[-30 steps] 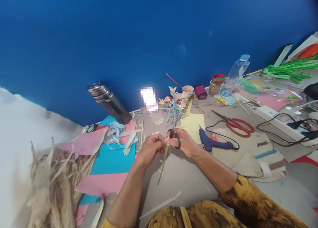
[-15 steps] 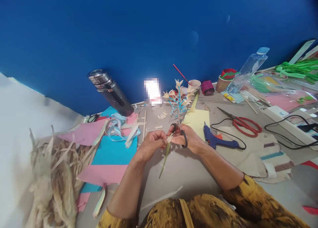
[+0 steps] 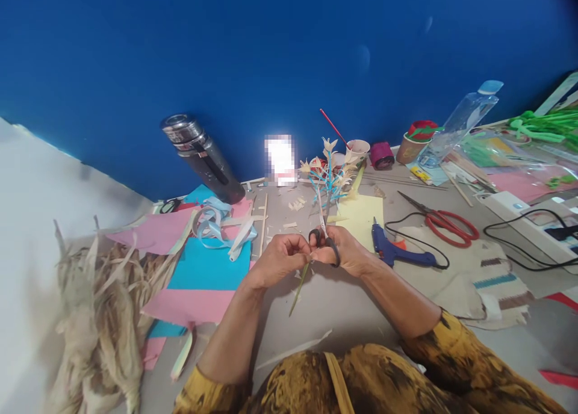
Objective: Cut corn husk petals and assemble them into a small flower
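My left hand (image 3: 282,259) is closed in a pinch, its fingertips meeting those of the other hand; the small pale piece between them is mostly hidden. My right hand (image 3: 345,251) holds black-handled scissors (image 3: 333,251), whose blades point away from me. A thin green strip (image 3: 298,290) hangs below the joined fingertips, above the grey table (image 3: 316,318). Just beyond the scissors stands a bunch of pale flowers on blue stems (image 3: 332,176).
A dark flask (image 3: 210,167) and blue ribbon (image 3: 212,224) are at the left, with dried husks (image 3: 99,318) nearer. To the right lie a blue glue gun (image 3: 400,251), red-handled scissors (image 3: 451,224) and a white power strip (image 3: 526,224). A paper cup (image 3: 358,149) stands behind.
The fingertips have drawn closer together, and the pale piece between them shows less. The scissor blades have tilted slightly left. The whole view has shifted a little.
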{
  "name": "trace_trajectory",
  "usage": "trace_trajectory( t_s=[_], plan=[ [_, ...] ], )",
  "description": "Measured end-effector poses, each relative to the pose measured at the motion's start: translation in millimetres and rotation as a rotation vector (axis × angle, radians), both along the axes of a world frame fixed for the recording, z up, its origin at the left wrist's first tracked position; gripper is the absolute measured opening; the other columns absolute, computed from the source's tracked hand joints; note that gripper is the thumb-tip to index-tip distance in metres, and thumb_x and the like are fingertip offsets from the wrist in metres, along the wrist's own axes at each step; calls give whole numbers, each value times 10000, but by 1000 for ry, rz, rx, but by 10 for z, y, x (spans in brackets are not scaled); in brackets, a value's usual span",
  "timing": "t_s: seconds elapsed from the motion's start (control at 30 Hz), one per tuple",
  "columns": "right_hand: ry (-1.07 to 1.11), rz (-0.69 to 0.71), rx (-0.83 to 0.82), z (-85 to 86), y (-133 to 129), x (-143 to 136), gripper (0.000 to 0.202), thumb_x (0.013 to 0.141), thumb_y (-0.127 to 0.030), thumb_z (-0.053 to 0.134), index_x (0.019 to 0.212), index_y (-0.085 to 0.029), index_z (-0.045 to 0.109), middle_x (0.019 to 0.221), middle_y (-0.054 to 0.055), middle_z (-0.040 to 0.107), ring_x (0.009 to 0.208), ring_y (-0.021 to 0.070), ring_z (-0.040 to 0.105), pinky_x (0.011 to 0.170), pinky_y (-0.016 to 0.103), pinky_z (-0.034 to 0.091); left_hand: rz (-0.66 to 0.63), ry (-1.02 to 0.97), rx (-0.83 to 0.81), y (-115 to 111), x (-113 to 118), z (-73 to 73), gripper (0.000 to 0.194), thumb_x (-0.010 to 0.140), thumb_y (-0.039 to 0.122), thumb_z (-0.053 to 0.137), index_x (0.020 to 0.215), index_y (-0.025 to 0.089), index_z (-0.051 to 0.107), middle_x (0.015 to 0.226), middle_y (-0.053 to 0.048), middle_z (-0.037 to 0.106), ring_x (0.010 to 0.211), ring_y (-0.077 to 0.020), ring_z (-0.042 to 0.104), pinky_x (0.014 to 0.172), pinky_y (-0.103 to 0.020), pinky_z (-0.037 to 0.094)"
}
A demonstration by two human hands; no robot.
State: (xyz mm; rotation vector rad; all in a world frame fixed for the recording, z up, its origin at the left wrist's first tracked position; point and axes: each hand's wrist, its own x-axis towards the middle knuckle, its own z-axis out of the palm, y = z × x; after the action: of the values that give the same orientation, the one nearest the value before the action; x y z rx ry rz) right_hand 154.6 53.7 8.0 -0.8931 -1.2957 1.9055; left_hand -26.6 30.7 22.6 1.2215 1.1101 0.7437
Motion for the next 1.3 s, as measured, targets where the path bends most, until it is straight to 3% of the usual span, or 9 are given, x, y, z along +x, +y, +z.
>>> trace_trajectory(
  t_s=[0.23, 0.4, 0.53, 0.73, 0.93, 1.03, 1.17, 1.3],
  plan=[
    [140, 71, -85, -33, 22, 24, 308, 572, -316, 790, 742, -165, 581, 612, -54, 489, 543, 87, 367, 516, 233, 265, -45, -66, -17, -1, -18, -19, 181, 645, 245, 753, 658, 138, 608, 599, 31, 536, 532, -65, 436, 527, -199, 337],
    [140, 54, 4, -40, 45, 59, 308, 658, -376, 776, 790, -152, 611, 648, -43, 487, 578, 93, 364, 540, 241, 253, -35, -101, -48, 28, -40, -65, 139, 625, 222, 743, 650, 137, 636, 580, 15, 562, 511, -75, 471, 511, -199, 369],
    [63, 40, 13, -45, 40, 66, 331, 621, -317, 813, 843, -159, 625, 716, -29, 563, 609, 100, 420, 555, 236, 277, -15, -119, -47, 33, -43, -86, 90, 621, 189, 716, 649, 137, 649, 577, 12, 577, 507, -76, 481, 517, -201, 376],
    [105, 79, -39, -52, 36, 40, 241, 592, -263, 774, 724, -170, 595, 594, -54, 507, 542, 94, 375, 519, 238, 245, -42, -117, -48, 8, -30, -63, 104, 627, 187, 736, 659, 140, 648, 576, 28, 560, 498, -67, 461, 503, -198, 349],
    [252, 91, -135, -28, 44, 66, 294, 646, -364, 797, 714, -176, 581, 587, -58, 422, 515, 80, 285, 520, 253, 221, -31, -245, -47, 24, -41, -114, 168, 645, 234, 774, 651, 134, 640, 573, 10, 578, 517, -84, 480, 536, -221, 362],
    [250, 42, -48, -48, 50, 68, 337, 657, -406, 808, 767, -167, 598, 643, -40, 468, 547, 85, 328, 528, 253, 220, 11, -291, -60, 37, -41, -147, 185, 634, 244, 783, 655, 133, 637, 558, 6, 578, 511, -87, 481, 544, -228, 356],
    [157, 1, -35, -78, 35, 37, 333, 620, -347, 816, 812, -170, 609, 647, -41, 513, 546, 91, 359, 525, 250, 249, 21, -246, -69, 41, -32, -146, 173, 621, 233, 778, 643, 129, 642, 577, -9, 601, 508, -86, 477, 538, -231, 342],
    [260, 26, -132, -25, 23, 17, 267, 603, -279, 789, 754, -173, 595, 601, -55, 478, 507, 77, 333, 507, 246, 230, -23, -273, -72, 29, -24, -135, 173, 625, 244, 781, 639, 133, 649, 560, -5, 590, 514, -94, 481, 549, -239, 345]
  ],
)
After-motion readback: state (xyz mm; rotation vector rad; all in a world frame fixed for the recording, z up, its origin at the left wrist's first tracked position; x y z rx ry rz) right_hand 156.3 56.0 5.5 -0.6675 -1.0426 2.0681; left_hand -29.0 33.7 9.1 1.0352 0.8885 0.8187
